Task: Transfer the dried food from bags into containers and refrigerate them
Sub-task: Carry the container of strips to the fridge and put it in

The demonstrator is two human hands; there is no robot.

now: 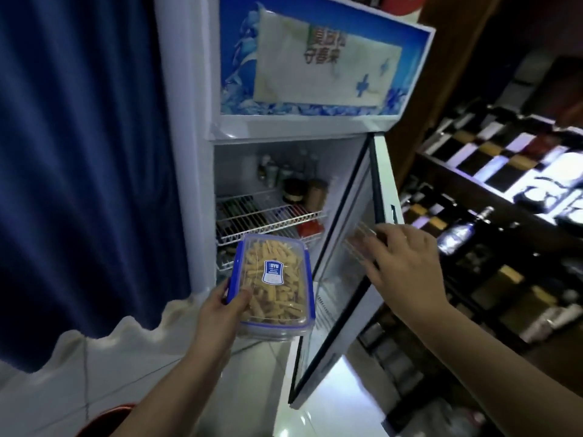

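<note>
Forearms, two of them, reach up from the bottom of the frame. At lower centre the left hand (217, 305) has its grip closed on the near left corner of one box (275, 287), thumb on the lid and fingers hidden underneath. The box is clear plastic with a blue-rimmed lid, one blue and white label in the middle, and it is packed with pale yellow dried strips (277, 298). It is held in the air, tilted, just in front of the open fridge (189, 152).

Right of centre the right hand (400, 263) has its fingers spread open and flat against the edge of the door (356, 263), gripping nothing. The one glass door is swung out toward the right.

Further in, two white wire shelves (268, 220) show inside the fridge, the upper one carrying several jars and bottles (293, 184), too blurred to count. Above them sits one blue panel (315, 58) with printed lettering.

A blue curtain (79, 152) fills the left of the frame. Dark racks of boxed goods (504, 216) run along the right.
</note>
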